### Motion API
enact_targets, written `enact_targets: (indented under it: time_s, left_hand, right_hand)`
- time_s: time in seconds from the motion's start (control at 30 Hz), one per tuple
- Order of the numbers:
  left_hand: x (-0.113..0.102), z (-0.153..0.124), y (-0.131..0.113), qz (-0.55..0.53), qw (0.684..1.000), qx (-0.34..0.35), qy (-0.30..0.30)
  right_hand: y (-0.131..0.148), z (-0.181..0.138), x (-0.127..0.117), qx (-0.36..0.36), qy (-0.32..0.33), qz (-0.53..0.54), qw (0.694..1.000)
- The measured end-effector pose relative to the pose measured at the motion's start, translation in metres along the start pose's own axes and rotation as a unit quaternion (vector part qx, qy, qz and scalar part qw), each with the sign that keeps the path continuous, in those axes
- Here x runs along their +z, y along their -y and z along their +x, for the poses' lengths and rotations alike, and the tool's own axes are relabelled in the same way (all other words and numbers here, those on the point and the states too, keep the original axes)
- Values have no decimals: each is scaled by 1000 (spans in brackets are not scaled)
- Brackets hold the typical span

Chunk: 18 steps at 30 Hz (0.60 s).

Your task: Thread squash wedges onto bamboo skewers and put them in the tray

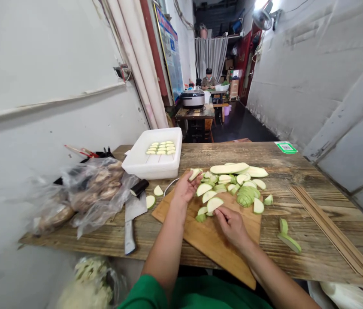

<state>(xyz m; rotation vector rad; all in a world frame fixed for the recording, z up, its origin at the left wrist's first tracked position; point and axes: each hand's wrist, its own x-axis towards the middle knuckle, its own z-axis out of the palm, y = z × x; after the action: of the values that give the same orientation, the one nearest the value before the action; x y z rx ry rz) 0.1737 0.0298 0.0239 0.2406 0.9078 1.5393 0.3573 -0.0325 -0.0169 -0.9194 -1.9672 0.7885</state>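
My left hand (185, 189), palm turned up and fingers curled, holds a few zucchini slices (195, 173) above the back left of the wooden cutting board (213, 242). Between the thumb and fingers of my right hand (233, 224) is the edge of a half-round zucchini slice (215, 204), over the middle of the board. Many more pale slices with green skin, such as this stack (245, 196), lie beyond my hands. Longer cut zucchini pieces (229, 168) rest behind them. A white plastic bin (151, 168) at the back left contains rows of slices on skewers.
A cleaver (130, 236) lies left of the board, its handle near the table's front edge. Plastic bags of mushrooms (104, 184) crowd the left end. Thin bamboo skewers (332, 231) lie on the right, near loose slices (289, 242). A person (208, 80) sits far back.
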Motion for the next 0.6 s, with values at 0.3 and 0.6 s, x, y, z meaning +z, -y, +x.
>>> enact_targets:
  time_s: [0.3,0.6]
  left_hand:
    - [0,-7,-3,-23,1000,0,17]
    - [-1,-10,-6,-23,1000,-7,6]
  right_hand:
    - [3,-1,-2,8,-1,-7,1000]
    - [4,-2,-1,17,19,-12,1000]
